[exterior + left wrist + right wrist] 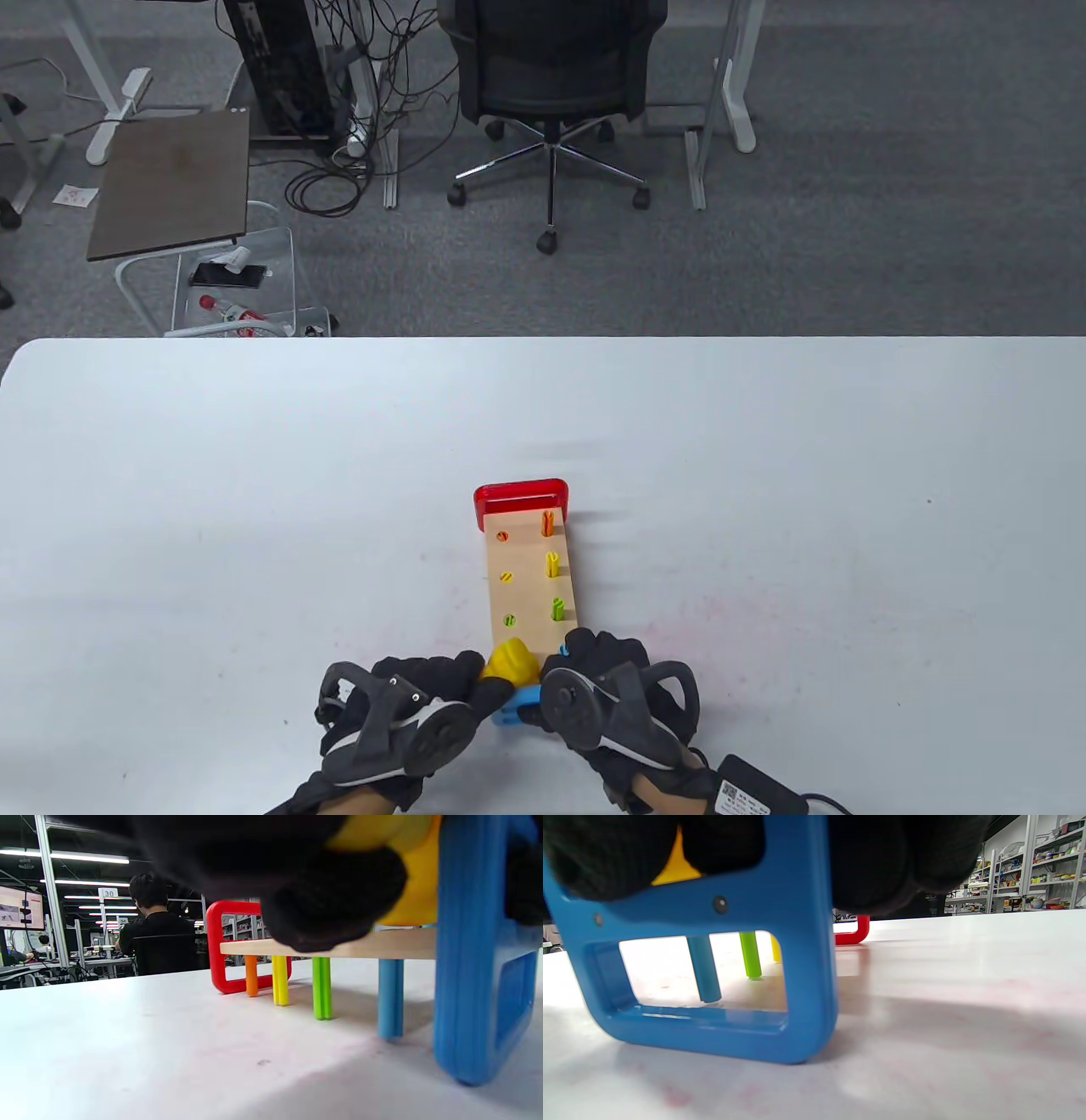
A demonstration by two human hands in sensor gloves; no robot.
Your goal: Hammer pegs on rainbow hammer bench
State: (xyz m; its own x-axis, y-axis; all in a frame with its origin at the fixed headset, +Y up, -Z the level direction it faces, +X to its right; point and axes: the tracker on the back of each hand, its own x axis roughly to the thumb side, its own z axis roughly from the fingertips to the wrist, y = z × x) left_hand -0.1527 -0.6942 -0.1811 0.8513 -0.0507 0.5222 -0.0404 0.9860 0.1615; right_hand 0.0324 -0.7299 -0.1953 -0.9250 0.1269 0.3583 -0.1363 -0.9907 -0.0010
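The wooden hammer bench (530, 586) stands lengthwise on the white table, red end (520, 494) far, blue end (516, 711) near. Its right row of orange (548, 522), yellow (552, 563) and green (557, 608) pegs stands up; the left row (501, 536) sits flush. The yellow hammer (512, 662) lies on the near end; its handle is hidden. My left hand (471, 675) grips the hammer, a finger (331, 912) pressing on it (420, 878). My right hand (585, 649) grips the top of the blue end (797, 942).
Beneath the board, the orange (251, 975), yellow (280, 980), green (322, 988) and blue (390, 997) pegs reach the tabletop. A black power adapter (751, 794) lies by my right wrist. An office chair (551, 93) stands beyond the table's far edge.
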